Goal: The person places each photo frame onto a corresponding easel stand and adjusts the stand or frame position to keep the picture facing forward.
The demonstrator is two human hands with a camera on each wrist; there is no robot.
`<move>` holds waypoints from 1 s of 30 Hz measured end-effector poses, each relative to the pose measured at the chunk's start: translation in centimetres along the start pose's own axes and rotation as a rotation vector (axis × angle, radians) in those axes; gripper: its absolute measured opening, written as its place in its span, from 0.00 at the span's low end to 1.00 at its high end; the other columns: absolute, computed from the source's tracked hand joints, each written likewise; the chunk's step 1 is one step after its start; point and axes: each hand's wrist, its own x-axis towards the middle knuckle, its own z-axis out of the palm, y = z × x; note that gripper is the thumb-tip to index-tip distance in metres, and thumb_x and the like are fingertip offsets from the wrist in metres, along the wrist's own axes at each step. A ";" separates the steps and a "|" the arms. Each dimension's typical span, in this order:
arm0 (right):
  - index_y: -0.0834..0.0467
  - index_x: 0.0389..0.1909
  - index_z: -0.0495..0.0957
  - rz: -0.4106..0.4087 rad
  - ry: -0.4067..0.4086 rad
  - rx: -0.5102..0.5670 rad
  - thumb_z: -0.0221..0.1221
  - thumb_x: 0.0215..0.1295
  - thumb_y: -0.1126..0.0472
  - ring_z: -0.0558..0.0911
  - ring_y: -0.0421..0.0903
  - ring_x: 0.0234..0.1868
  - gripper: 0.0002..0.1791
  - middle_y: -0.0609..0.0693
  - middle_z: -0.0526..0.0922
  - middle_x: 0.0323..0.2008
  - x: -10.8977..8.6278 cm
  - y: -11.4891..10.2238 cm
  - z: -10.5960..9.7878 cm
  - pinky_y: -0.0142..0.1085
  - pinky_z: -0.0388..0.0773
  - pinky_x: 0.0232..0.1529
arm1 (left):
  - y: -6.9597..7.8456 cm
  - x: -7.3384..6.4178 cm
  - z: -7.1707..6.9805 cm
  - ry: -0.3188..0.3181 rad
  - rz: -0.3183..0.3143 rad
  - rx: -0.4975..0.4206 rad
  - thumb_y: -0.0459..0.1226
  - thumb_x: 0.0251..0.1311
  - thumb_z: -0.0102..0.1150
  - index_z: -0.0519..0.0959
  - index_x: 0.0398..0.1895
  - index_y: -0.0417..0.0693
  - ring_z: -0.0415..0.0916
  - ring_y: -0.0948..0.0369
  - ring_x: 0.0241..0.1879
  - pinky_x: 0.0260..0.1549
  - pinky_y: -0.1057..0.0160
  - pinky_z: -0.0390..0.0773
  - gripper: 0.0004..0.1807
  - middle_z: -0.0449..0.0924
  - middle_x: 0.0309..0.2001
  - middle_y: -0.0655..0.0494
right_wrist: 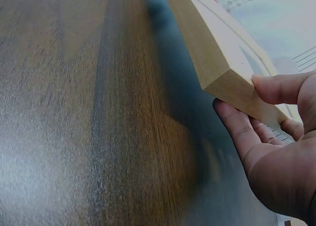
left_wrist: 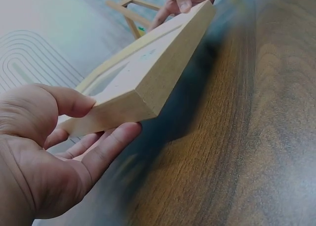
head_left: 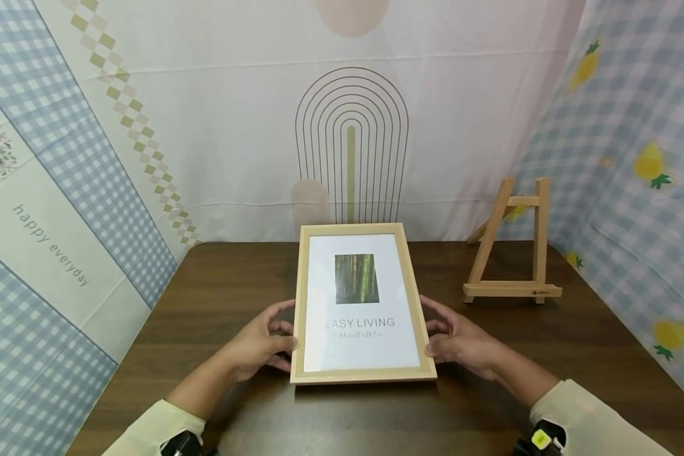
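Observation:
Between both hands is a light wooden picture frame (head_left: 356, 358), its white insert printed "EASY LIVING" beneath a small bamboo picture. My left hand (head_left: 262, 342) grips the frame's left side, thumb on the side edge and fingers reaching underneath, as the left wrist view shows (left_wrist: 54, 152). On the opposite side my right hand (head_left: 462, 342) holds it the same way; in the right wrist view the thumb presses the edge of the frame (right_wrist: 232, 90). The frame's near end is raised off the table, with a dark shadow below. Its underside is hidden.
A small wooden easel (head_left: 513, 289) stands on the dark brown wooden table (head_left: 234, 278) at the back right. Behind the table hangs a white patterned cloth (head_left: 234, 145), with blue checked cloths (head_left: 633, 209) along the sides.

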 end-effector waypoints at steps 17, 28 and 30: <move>0.44 0.84 0.40 -0.115 0.033 -0.097 0.68 0.62 0.71 0.79 0.61 0.58 0.59 0.72 0.60 0.70 0.3 0.2 -0.5 0.53 0.82 0.51 | 0.2 0.6 0.1 0.008 0.087 0.040 0.24 0.64 0.62 0.51 0.80 0.54 0.82 0.45 0.41 0.34 0.41 0.85 0.46 0.69 0.56 0.33; 0.42 0.84 0.41 -0.159 0.079 -0.158 0.66 0.64 0.74 0.79 0.61 0.59 0.58 0.73 0.62 0.69 0.6 0.1 -0.6 0.49 0.83 0.50 | 0.4 1.1 0.3 0.049 0.124 0.111 0.23 0.66 0.61 0.52 0.81 0.58 0.81 0.47 0.41 0.34 0.43 0.86 0.46 0.68 0.58 0.35; 0.41 0.84 0.42 -0.165 0.087 -0.168 0.65 0.64 0.74 0.78 0.61 0.59 0.58 0.72 0.63 0.69 0.7 0.0 -0.6 0.49 0.83 0.50 | 0.4 1.2 0.4 0.060 0.132 0.125 0.23 0.66 0.61 0.52 0.81 0.58 0.81 0.47 0.41 0.34 0.44 0.86 0.46 0.67 0.58 0.36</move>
